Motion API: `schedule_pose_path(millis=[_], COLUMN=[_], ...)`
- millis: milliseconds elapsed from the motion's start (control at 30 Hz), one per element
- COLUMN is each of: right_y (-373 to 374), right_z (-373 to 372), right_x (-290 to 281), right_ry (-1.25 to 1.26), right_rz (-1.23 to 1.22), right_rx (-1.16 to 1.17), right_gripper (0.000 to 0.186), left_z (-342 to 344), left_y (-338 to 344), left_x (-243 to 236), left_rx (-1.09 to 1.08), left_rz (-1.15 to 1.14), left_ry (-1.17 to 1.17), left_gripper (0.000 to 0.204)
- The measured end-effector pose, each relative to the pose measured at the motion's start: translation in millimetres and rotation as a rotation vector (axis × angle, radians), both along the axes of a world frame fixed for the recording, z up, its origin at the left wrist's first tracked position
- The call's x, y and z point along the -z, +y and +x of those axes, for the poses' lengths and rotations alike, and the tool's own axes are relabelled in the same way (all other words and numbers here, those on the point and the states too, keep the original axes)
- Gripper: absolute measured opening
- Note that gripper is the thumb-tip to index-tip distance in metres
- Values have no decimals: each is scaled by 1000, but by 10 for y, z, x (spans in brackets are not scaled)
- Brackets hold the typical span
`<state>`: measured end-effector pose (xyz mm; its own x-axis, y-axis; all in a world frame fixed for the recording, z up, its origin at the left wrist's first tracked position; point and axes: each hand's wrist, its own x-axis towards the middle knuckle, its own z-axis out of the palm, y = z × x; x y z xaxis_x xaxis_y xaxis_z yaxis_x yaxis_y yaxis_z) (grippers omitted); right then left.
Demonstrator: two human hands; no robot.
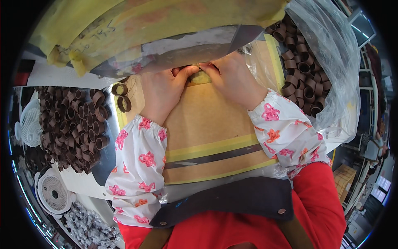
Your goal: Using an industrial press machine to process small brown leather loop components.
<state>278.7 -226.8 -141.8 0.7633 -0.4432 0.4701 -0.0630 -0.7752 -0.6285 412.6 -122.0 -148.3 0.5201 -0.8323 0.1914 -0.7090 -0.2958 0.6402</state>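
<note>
Both hands pinch a small yellowish piece at the far edge of a brown board.

The left hand and right hand meet fingertip to fingertip on the piece, which is mostly hidden under them, so its shape is unclear. A yellow-taped plastic sheet overhangs and cuts off the view beyond. The board carries yellow tape stripes. Brown rings lie in a heap at left and in a clear bag at right; two loose rings sit just beside the left hand.
</note>
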Motion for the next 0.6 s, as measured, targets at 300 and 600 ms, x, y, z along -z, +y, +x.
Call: schedule_pose_path(millis=[300,600], right_y=[26,0], right_z=[-13,49], right_x=[-79,-17], right_ry=[91,168], right_rz=[-124,-211], right_rx=[108,128], right_gripper=[4,6], left_z=[32,50], left_y=[-3,18], left_x=[-24,21], left_rx=[-6,21], left_rz=[101,9], left_ry=[245,289], left_gripper=[31,31])
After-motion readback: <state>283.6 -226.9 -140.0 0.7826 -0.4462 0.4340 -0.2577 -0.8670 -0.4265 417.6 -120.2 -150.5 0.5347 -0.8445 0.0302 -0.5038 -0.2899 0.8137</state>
